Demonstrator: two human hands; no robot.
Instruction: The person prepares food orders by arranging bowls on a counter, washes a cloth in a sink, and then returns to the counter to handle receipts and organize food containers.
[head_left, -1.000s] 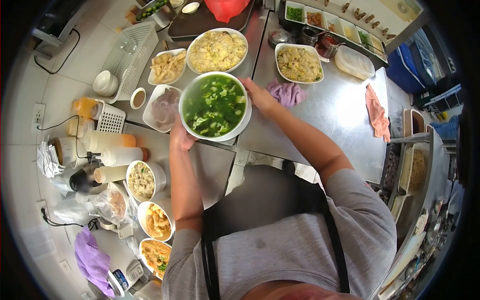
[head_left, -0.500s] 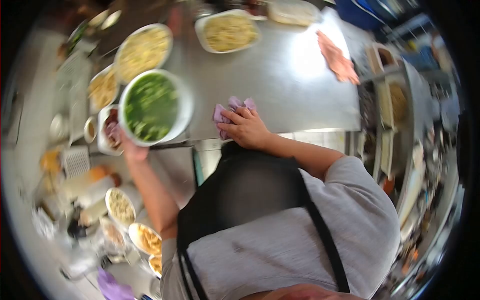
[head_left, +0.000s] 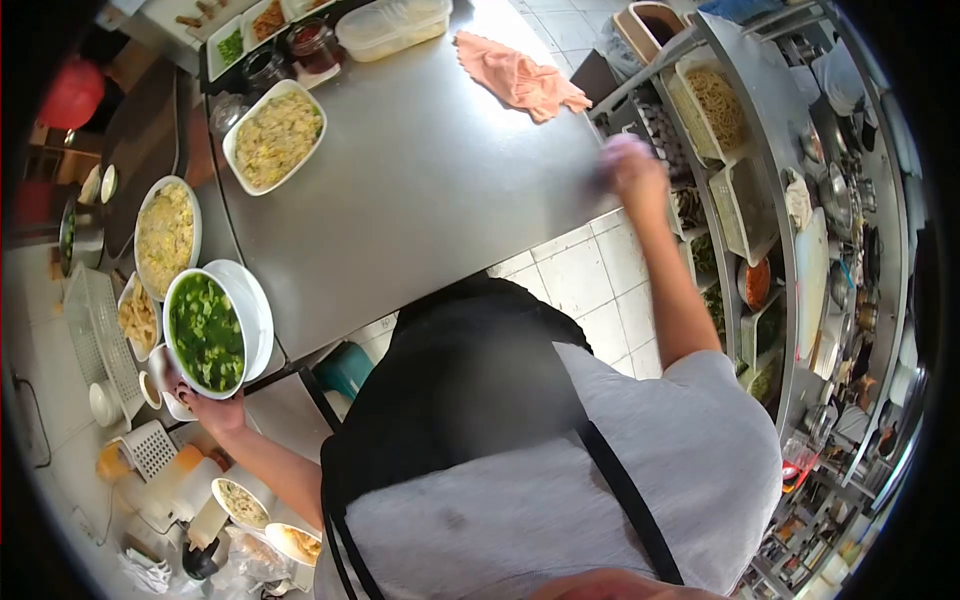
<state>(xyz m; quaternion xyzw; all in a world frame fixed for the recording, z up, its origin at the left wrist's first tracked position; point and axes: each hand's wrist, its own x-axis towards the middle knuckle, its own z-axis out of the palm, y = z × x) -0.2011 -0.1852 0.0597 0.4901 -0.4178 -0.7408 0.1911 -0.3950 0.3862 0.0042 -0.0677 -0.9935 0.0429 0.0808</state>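
My left hand (head_left: 212,404) grips the near side of a white bowl (head_left: 246,342) at the left end of the steel table. Green soup with chopped leaves (head_left: 205,335) fills the bowl. Another white dish (head_left: 260,305) shows just behind its right side. My right hand (head_left: 640,182) is closed on a purple cloth (head_left: 627,150) at the table's right edge; both are blurred by motion. Beyond it, a crumpled orange cloth (head_left: 525,80) lies on the tabletop.
On the steel table (head_left: 400,190) stand a white dish of yellowish food (head_left: 275,138) and a lidded plastic box (head_left: 393,28). An oval dish (head_left: 167,240) sits beyond the soup bowl. Shelves with baskets (head_left: 745,215) line the right; tiled floor (head_left: 590,285) lies between.
My right hand has swept the purple cloth from the table's near middle to its right edge. The view has shifted, and my left hand still holds the soup bowl.
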